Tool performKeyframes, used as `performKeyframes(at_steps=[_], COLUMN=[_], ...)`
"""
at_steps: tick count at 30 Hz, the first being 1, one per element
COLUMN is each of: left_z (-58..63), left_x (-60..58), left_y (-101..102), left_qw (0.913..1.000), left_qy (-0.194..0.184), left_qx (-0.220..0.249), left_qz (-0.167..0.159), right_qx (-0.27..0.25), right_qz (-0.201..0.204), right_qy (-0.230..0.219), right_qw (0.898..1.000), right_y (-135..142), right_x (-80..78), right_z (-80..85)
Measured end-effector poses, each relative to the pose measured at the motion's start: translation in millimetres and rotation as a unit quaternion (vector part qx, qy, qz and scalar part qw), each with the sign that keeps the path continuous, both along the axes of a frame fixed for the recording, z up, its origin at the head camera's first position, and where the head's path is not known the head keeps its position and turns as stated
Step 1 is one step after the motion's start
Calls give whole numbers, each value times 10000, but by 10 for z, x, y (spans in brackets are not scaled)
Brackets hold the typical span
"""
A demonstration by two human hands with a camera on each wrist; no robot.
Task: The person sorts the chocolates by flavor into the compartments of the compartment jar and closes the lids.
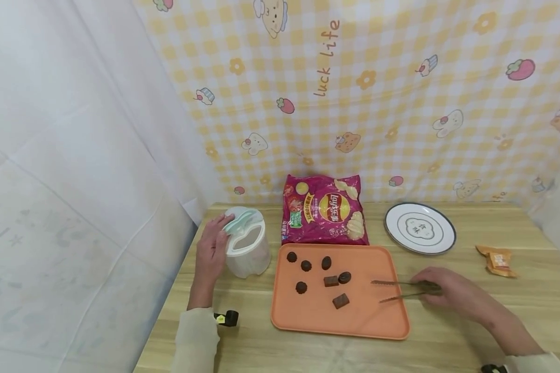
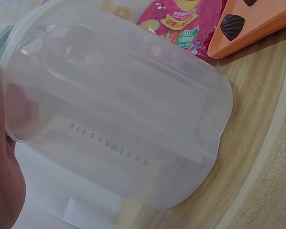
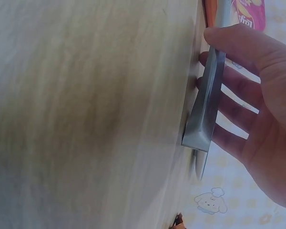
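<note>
At the left, a translucent white container (image 1: 248, 259) stands on the table with a pale-green flap (image 1: 240, 221) raised over its opening. My left hand (image 1: 211, 246) holds the flap side of its lid, thumb in front. The left wrist view shows printed measuring marks on the container wall (image 2: 105, 95). In my right hand (image 1: 452, 290) is a pair of metal tongs (image 1: 401, 283), thumb and fingers around it. The tongs' arms are spread, their tips over the right part of an orange tray (image 1: 373, 324). Several dark chocolates (image 1: 340, 301) lie on that tray.
Behind the tray lies a purple chip bag (image 1: 324, 210). A white plate with a dark rim (image 1: 401, 235) is at the back right, and an orange wrapped packet (image 1: 498, 260) lies right of it. A checked curtain (image 1: 378, 109) hangs along the table's back edge.
</note>
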State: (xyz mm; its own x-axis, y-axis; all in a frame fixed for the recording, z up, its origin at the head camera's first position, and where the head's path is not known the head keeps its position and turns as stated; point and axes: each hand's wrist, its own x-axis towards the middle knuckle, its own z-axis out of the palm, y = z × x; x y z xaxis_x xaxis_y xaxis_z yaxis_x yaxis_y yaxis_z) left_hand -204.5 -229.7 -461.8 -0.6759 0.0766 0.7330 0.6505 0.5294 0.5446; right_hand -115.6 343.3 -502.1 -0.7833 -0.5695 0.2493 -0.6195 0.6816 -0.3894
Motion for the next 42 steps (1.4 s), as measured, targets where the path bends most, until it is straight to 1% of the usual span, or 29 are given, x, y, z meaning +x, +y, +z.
performKeyframes(at_steps=[3,6,9,18,22,29,38,42], left_z=[-3,-4,-8,-5,-6,-13,-9,-8], left_x=[4,3,3,7,8,6,6,11], left_y=[7,11,14,21,21,14,21,26], left_qw=[10000,10000,10000,10000,10000,10000,9999,9999], left_qy=[9,2,5,-11,-19,-26,-17,-50], left_qx=[14,32,31,36,61,57,119,106], left_qz=[31,48,46,25,28,34,20,54], right_qx=[-50,-178,-293,-219,-242,-210,-236,-264], right_qz=[-64,-62,-20,-9,83,227,348,432], right_qy=[-298,-664,-910,-1203,-1197,-946,-1013,-1159], right_qw=[9995,9976,9954,9925,9925,9950,9940,9920], right_y=[-21,-54,-98,-285,-377,-528,-670,-701], right_x=[14,24,29,17,3,-25,-63,-79], right_z=[28,70,123,263,283,310,350,341])
